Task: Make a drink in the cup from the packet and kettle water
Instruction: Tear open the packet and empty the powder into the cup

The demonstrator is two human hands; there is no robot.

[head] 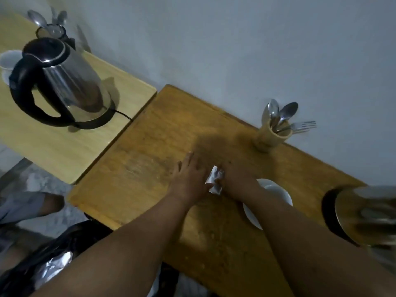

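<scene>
A small silver packet (215,180) is held between my two hands just above the dark wooden table (139,168). My left hand (188,179) pinches its left edge, the other fingers stretched out. My right hand (234,179) grips its right side. A white cup (276,190) stands right behind my right wrist, partly hidden by the forearm. The steel kettle (70,82) with a black handle sits on its base on the lighter table (64,151) at the far left, well away from both hands.
A wooden holder (271,136) with spoons and forks stands by the wall. A blurred second kettle (364,215) is at the right edge. Another white cup (8,63) and a cutlery holder (51,30) are behind the left kettle. A black bag (42,266) lies below left.
</scene>
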